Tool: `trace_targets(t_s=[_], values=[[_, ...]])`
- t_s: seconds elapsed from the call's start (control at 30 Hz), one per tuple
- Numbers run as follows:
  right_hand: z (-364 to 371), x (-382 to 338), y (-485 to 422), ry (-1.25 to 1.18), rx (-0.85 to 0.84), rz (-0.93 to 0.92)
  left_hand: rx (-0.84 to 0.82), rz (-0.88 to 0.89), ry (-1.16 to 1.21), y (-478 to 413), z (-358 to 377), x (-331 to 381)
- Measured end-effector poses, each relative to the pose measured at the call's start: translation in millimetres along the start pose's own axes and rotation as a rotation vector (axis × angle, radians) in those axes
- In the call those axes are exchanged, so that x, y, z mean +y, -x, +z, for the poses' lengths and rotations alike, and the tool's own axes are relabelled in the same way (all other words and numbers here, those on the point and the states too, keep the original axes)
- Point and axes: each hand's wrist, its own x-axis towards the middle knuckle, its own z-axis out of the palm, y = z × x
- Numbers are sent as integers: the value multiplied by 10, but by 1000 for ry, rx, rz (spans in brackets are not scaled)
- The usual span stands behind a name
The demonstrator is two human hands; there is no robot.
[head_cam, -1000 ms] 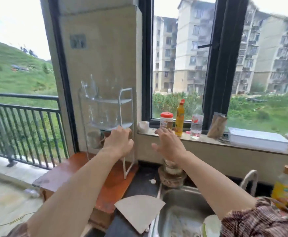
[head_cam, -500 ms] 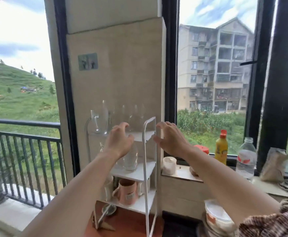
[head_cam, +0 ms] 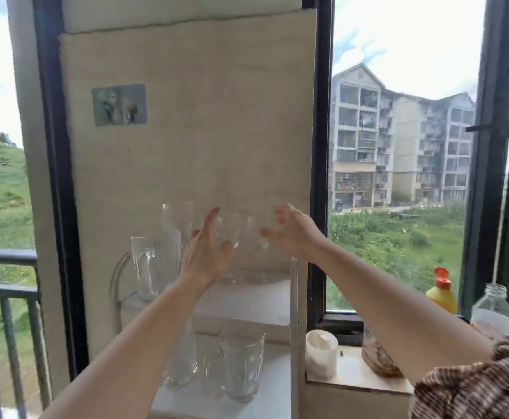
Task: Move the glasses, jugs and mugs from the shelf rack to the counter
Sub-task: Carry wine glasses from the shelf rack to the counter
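Both hands risen to top shelf [head_cam: 247, 300], left hand [head_cam: 206, 252] and right hand [head_cam: 292, 234] fingers spread around clear glasses [head_cam: 241, 231], grip unclear

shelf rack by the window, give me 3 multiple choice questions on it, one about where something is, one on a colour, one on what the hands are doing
1. Where do the wine glasses stand?
A. top shelf of the rack
B. window sill
C. balcony floor

2. What colour is the cap of the yellow bottle on the sill?
A. blue
B. orange
C. black

3. What state are the hands in?
A. both open, reaching at the wine glasses
B. both carrying mugs
C. resting on the sill

Answers:
1. A, their bases sit on the white rack top shelf.
2. B, an orange cap tops it.
3. A, left hand and right hand have spread fingers around the stemmed glasses.
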Motion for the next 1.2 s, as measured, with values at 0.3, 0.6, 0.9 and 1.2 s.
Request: trace_targets(t_s=[0.3, 0.6, 0.9, 1.2], values=[[240, -83, -304, -195, -37, 162, 7, 25, 147, -201, 202, -115], [155, -152, -158, -363, 85, 155, 190, 271, 63, -37, 182, -52], [-716, -299, 434, -442, 350, 6, 276, 508, 177, 232, -100, 800], [-1949, 273, 1905, -438, 407, 174, -54, 521, 450, 1293, 133, 1874]])
